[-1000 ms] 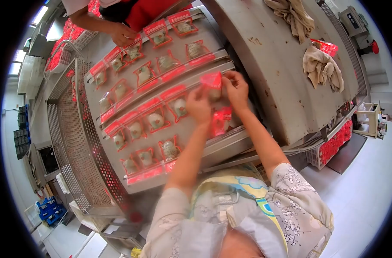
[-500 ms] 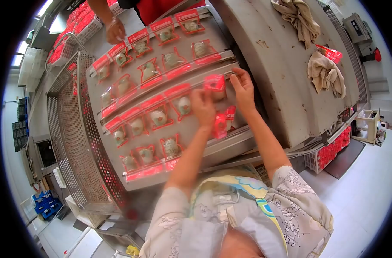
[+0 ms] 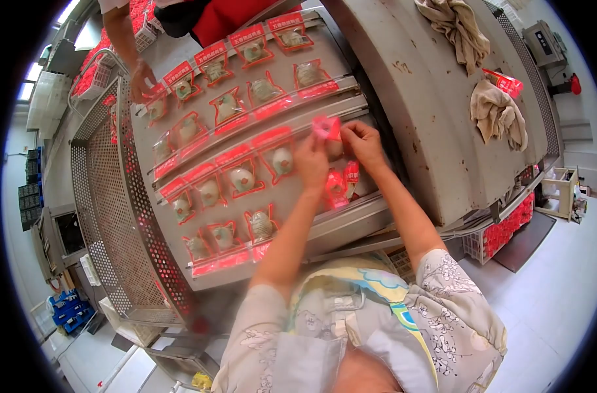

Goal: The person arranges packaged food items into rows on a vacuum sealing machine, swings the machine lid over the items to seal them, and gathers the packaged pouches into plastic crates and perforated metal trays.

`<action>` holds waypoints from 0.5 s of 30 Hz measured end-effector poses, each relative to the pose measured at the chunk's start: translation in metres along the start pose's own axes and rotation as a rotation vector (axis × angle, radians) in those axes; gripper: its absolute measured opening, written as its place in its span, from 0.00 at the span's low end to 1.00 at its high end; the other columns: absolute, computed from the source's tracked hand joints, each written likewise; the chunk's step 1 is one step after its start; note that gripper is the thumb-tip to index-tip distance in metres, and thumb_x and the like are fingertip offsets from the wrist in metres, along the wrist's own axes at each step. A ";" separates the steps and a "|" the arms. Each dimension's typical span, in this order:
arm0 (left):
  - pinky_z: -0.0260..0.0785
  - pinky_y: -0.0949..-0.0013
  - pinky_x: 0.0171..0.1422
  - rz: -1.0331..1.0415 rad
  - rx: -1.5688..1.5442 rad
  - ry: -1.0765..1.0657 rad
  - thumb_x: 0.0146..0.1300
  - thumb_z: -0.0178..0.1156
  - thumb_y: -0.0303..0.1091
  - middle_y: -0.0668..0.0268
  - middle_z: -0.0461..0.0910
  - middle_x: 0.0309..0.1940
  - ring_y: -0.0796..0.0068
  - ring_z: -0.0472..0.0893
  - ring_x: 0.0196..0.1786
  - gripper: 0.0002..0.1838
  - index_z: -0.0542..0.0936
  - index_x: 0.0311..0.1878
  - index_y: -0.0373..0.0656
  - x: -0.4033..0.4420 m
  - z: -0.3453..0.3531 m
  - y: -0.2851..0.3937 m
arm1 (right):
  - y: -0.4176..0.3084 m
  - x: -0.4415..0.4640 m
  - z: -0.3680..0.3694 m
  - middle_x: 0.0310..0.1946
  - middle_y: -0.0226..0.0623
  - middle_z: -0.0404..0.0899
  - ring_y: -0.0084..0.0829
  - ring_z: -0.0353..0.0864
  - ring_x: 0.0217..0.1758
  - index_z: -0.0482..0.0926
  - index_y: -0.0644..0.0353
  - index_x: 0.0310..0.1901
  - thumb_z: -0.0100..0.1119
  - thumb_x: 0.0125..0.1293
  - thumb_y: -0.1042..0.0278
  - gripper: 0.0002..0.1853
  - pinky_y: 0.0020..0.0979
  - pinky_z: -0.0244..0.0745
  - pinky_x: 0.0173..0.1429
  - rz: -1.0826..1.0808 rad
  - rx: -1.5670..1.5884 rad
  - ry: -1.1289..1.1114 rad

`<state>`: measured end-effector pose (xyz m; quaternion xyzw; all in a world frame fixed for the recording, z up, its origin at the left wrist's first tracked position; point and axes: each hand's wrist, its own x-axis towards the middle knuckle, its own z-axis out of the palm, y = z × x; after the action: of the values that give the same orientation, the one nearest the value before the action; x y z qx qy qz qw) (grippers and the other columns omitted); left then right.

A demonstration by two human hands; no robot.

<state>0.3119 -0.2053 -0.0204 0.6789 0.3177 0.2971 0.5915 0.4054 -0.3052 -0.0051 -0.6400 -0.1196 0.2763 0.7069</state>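
My left hand (image 3: 313, 160) is closed at the left edge of a red-topped clear packet (image 3: 327, 129), slightly blurred. At the packet's right side, my right hand (image 3: 365, 145) has its thumb and fingers pinched together on the packet's edge. Just below lie loose red packets (image 3: 338, 188), partly overlapping. Rows of clear packets with red bands, each holding a pale round item (image 3: 242, 179), lie flat on the metal plate (image 3: 174, 247) to the left of my hands.
Another person's hand (image 3: 142, 80) is at the plate's far left corner. A perforated metal basket (image 3: 118, 216) adjoins the plate's left side. A large metal cover (image 3: 429, 131) stands on the right, bearing crumpled cloths (image 3: 496, 116) and a red packet (image 3: 503, 83).
The other person's hand has moved left along the plate's far edge. My right hand's fingers, apart half a second ago, have closed at the packet's edge.
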 end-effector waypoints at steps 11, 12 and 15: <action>0.76 0.69 0.25 -0.518 -0.265 -0.083 0.67 0.52 0.35 0.64 0.78 0.27 0.74 0.79 0.25 0.13 0.78 0.35 0.34 -0.001 -0.006 -0.046 | 0.003 0.027 -0.023 0.28 0.47 0.82 0.43 0.83 0.34 0.84 0.61 0.30 0.60 0.52 0.55 0.16 0.37 0.75 0.40 0.218 -0.830 0.021; 0.77 0.68 0.26 -0.601 -0.320 -0.081 0.66 0.51 0.34 0.62 0.79 0.28 0.72 0.80 0.26 0.12 0.78 0.35 0.34 -0.002 -0.009 -0.031 | 0.003 0.030 -0.024 0.29 0.48 0.82 0.46 0.83 0.36 0.84 0.60 0.30 0.60 0.51 0.54 0.16 0.38 0.76 0.42 0.273 -0.866 -0.014; 0.78 0.68 0.26 -0.777 -0.392 -0.067 0.66 0.50 0.33 0.60 0.80 0.30 0.69 0.81 0.27 0.12 0.77 0.39 0.33 -0.001 -0.015 0.014 | -0.003 0.034 -0.017 0.28 0.47 0.82 0.42 0.84 0.34 0.84 0.61 0.30 0.60 0.50 0.56 0.15 0.38 0.76 0.41 0.308 -0.898 -0.002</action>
<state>0.3009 -0.1985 -0.0051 0.3930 0.4676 0.0850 0.7872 0.4424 -0.3013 -0.0112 -0.8923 -0.1316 0.2997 0.3109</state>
